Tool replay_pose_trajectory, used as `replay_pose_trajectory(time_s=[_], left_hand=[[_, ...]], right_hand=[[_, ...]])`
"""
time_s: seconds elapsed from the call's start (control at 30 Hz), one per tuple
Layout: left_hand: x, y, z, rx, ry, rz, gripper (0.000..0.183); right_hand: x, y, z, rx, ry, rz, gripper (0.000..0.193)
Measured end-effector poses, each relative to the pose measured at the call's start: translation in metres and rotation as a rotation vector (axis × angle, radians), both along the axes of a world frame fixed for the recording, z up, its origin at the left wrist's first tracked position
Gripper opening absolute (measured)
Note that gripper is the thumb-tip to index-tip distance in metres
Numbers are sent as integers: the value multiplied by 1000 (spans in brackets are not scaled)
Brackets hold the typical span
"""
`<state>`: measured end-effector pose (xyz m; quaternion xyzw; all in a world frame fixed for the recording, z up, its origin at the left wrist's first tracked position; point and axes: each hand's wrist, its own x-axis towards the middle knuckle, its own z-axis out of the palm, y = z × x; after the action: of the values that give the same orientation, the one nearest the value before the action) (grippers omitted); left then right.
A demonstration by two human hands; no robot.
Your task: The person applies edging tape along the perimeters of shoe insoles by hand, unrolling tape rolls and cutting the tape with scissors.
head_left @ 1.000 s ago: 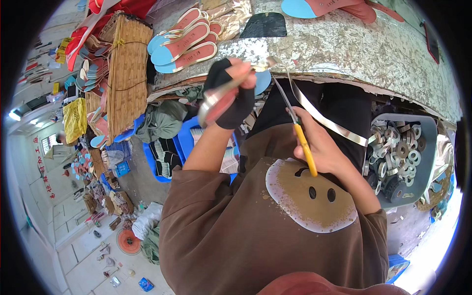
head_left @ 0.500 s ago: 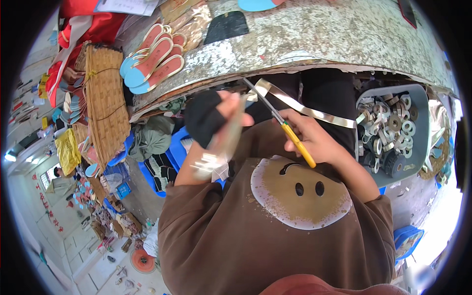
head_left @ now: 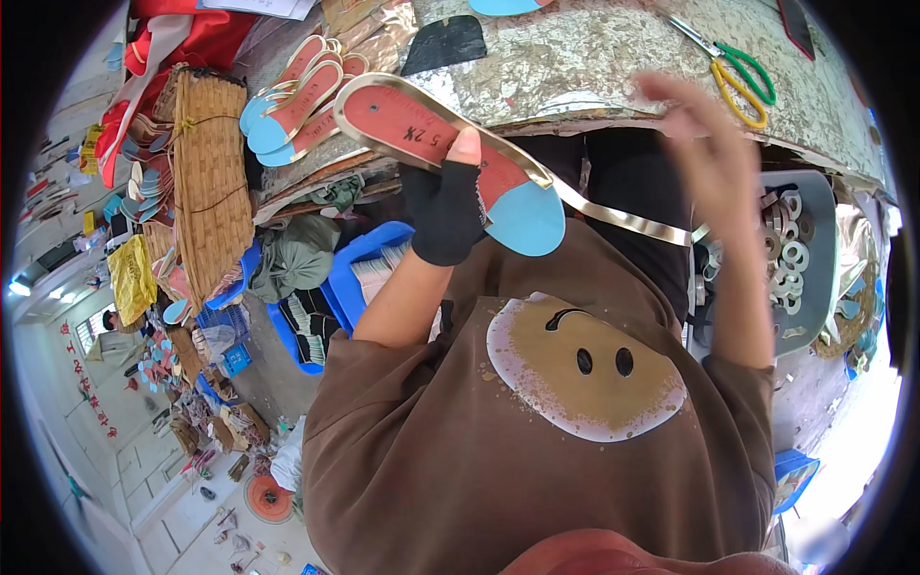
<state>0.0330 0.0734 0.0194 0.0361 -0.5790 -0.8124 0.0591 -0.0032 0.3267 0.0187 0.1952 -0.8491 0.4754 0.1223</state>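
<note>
My left hand (head_left: 448, 206), in a black fingerless glove, grips a shoe insole (head_left: 527, 220) with its thumb on top. The insole has a red heel part, a blue toe part and a shiny gold edge. From its edge a gold strip (head_left: 628, 218) runs right toward the grey bin. My right hand (head_left: 707, 158) is raised at the table's front edge, smeared by motion, so its fingers are unclear. Beyond it on the table lie scissors (head_left: 715, 51) with one green and one yellow handle loop, apart from the hand.
Similar insoles (head_left: 273, 142) lie piled at the left of the worn table (head_left: 594, 57), near a black flat piece (head_left: 445, 45). A woven bamboo basket (head_left: 211, 163) stands farther left. The grey bin (head_left: 816, 244) at right holds several tape rolls. Blue crates (head_left: 340, 287) sit below the table.
The scissors have left my right hand and lie on the table. My right hand has moved up and right. The insole, blurred before, is turned flat and extends up-left.
</note>
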Motion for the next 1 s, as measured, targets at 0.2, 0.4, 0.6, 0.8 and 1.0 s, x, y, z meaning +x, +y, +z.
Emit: replay_pose_trajectory(time_s=[0.2,0.4,0.6,0.8,1.0], left_hand=[[-8,0,-4,-338,-15,-12,18],[-5,1,-34,-475,-31,-150,29],[-1,-4,-14,274,-184,-309,76],[-28,-70,-60,-1222,380,63,35],[-124,-172,-19,-1981,546,55,36]], right_hand=[[47,-63,-26,-342,-187,67,13],[38,-68,-43,-267,-372,173,23],[59,-82,-65,-141,-230,237,21],[52,-66,-65,-176,-258,180,18],[40,-56,-54,-248,-305,38,19]])
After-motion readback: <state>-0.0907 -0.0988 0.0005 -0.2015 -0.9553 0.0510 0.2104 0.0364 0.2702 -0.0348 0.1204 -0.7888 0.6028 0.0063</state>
